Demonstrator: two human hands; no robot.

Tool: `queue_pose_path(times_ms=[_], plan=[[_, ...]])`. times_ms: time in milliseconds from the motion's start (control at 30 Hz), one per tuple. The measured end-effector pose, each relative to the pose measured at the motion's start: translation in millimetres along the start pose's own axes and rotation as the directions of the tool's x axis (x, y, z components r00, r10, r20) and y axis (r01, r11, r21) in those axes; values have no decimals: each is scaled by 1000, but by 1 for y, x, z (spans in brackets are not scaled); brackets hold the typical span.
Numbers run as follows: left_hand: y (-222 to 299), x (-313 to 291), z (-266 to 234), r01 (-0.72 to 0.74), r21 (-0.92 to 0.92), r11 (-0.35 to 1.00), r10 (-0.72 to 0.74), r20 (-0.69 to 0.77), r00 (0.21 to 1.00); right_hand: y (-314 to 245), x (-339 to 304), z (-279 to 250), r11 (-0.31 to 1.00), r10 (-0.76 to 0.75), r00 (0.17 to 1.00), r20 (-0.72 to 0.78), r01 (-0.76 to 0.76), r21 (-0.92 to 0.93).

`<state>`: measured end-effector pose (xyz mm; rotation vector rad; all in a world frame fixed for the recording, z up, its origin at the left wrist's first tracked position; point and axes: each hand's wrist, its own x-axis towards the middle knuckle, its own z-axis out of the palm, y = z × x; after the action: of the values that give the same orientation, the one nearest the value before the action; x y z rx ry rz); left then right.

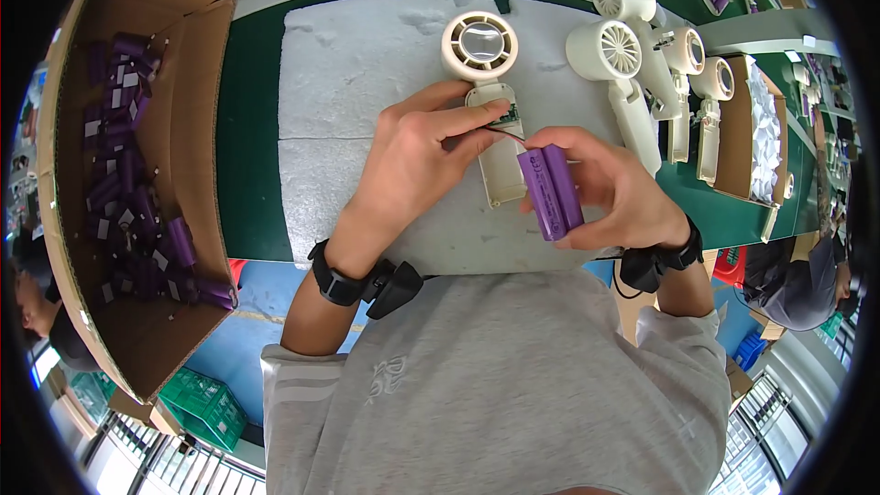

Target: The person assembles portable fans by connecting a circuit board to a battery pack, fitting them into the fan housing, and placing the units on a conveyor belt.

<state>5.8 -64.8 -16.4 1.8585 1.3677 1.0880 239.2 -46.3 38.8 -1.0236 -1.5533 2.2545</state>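
Observation:
A cream handheld fan (456,61) lies on the white foam sheet with its round head away from me and its handle casing (501,185) opened up. Inside the handle a small green circuit board (511,115) shows partly under my fingers. My left hand (394,151) rests over the casing, index fingertip at the board, thumb and finger pinching thin dark and red wires (507,135). Those wires run to a purple two-cell battery pack (550,192). Gripped between thumb and fingers, the pack is held by my right hand (628,183) beside the casing's right edge. The wire ends are hidden.
A deep cardboard box (197,119) of purple battery packs stands on the left. Several cream fans (605,50) lie to the right, near another box (733,179) holding white pieces. The foam sheet (339,82) covers the green table (252,156). A person (797,280) sits far right.

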Motion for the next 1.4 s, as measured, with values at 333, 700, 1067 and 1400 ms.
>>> queue_pose_path(times_ms=[333,700,1067,1400], plan=[[9,4,-9,45,20,999,-47,116,992,15,20,6,646,-442,897,-19,304,-700],[6,5,-12,-24,14,1000,21,141,990,23,21,24,558,-525,845,-103,251,-791],[2,4,-15,50,-99,994,-34,156,987,20,25,28,451,-582,804,-124,192,-872],[-1,2,-14,101,-123,987,-79,174,982,37,24,22,429,-635,768,-81,263,-864]])
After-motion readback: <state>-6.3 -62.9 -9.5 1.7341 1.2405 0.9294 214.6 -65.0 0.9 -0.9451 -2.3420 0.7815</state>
